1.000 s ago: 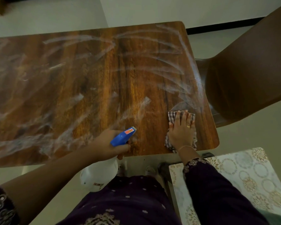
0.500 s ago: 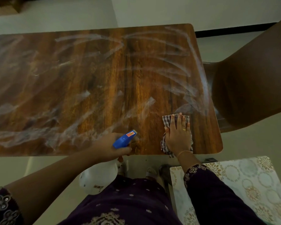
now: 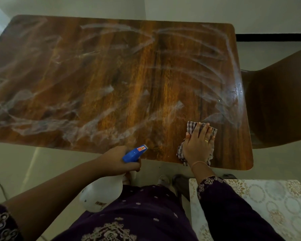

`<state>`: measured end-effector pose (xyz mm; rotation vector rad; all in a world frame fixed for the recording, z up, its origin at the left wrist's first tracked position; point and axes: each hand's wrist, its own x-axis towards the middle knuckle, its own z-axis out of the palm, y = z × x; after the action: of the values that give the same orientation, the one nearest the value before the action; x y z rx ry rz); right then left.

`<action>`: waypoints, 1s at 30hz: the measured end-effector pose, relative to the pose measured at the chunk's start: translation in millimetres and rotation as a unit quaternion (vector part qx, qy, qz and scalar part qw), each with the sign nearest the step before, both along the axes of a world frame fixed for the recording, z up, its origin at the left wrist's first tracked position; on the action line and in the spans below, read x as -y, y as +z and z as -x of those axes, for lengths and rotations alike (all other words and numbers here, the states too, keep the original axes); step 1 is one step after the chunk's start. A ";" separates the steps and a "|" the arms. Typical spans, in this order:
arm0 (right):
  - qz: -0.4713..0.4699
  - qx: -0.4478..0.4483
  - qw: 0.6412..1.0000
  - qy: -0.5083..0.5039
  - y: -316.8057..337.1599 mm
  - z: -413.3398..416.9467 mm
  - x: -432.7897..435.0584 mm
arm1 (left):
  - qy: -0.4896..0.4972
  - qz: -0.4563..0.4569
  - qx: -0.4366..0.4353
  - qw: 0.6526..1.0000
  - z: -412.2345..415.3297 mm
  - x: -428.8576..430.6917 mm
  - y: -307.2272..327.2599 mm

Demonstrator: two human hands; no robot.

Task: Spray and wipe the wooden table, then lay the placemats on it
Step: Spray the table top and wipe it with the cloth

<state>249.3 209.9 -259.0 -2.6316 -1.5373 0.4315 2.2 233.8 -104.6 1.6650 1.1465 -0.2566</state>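
The wooden worktop [image 3: 129, 75] fills most of the view, a rectangle with rounded corners and a warm brown grain running from the near edge to the far one. Its surface is glossy and covered in pale, cloudy smears: long curved arcs sweep across the far right half, and thicker, ragged white streaks lie across the near left and middle. A narrow strip at the near right corner looks darker and free of streaks. There the right hand [image 3: 197, 145] lies flat, fingers straight and close together, pressing a crumpled brown-and-white checked cloth [image 3: 191, 126] against the wood just inside the near edge. A gold ring [image 3: 206, 141] shows on one finger. The left hand [image 3: 116, 162] hovers at the near edge, fingers curled tight around the neck of a spray bottle [image 3: 101, 193]. Its blue trigger head [image 3: 133, 153] points out over the wood, and its white body hangs below the edge, in front of the person's dark purple clothing. A pale placemat [image 3: 268, 202], printed with gold and grey circles and flowers, lies off the worktop at the lower right, beside the person's right sleeve. A dark brown chair [image 3: 281, 105] stands against the worktop's right side.
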 end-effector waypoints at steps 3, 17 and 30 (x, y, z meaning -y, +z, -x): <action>0.009 -0.004 1.000 0.022 1.8 40.7 -11.0 | -0.008 0.000 0.001 1.000 12.4 -4.5 0.3; -0.001 0.050 0.988 0.148 -5.1 15.4 -8.9 | -0.008 -0.015 0.029 0.999 79.5 -50.1 -2.8; 0.008 -0.002 0.990 0.138 2.6 182.3 -54.6 | -0.016 -0.030 0.028 0.999 129.7 -75.3 -4.8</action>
<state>67.0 264.5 -256.4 -2.4323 -1.9115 0.4653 -127.5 309.1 -109.4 1.7339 1.0956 -0.1972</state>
